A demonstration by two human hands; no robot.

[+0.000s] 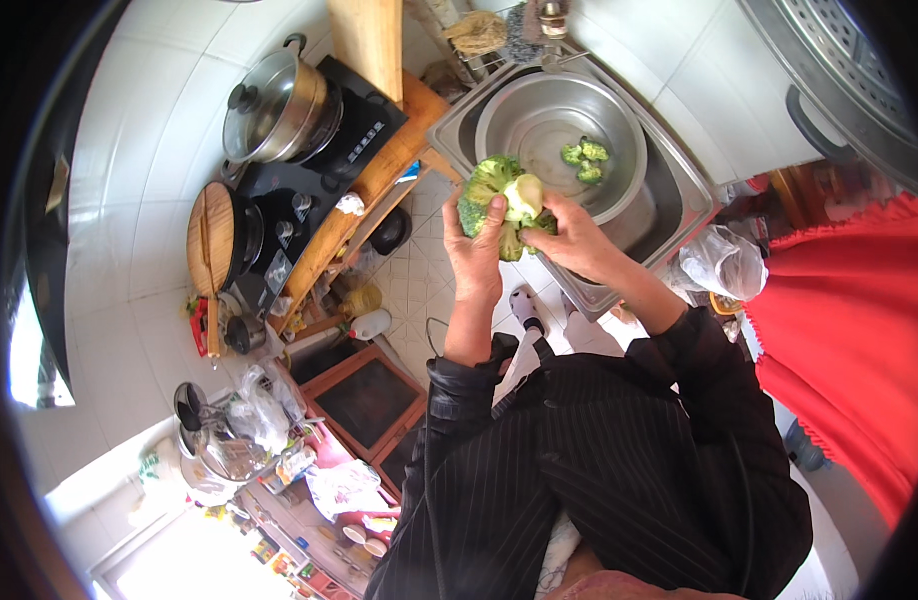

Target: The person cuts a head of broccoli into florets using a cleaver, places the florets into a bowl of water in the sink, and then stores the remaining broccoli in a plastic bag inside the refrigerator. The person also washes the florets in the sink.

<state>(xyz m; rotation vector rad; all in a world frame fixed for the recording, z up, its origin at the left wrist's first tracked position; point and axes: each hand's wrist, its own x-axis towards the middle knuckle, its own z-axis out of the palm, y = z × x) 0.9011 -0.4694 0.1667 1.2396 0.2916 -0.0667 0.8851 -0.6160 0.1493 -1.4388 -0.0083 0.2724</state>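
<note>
A head of broccoli (491,182) is held between both hands in front of the sink, its pale cut stem turned up. My left hand (471,243) wraps its left side, thumb pressed near the stem. On the right, my right hand (571,240) grips the florets below the stem; some of its fingertips are hidden by the broccoli. Just beyond, a wide steel basin (499,122) rests in the sink, with several small broccoli florets (587,160) lying on its bottom.
The steel sink (701,200) surrounds the basin. To the left, a lidded pot (279,110) stands on a black cooktop (364,135), near a pan with a wooden lid (209,235). A plastic bag (724,262) hangs right of the sink beside a red curtain (859,320).
</note>
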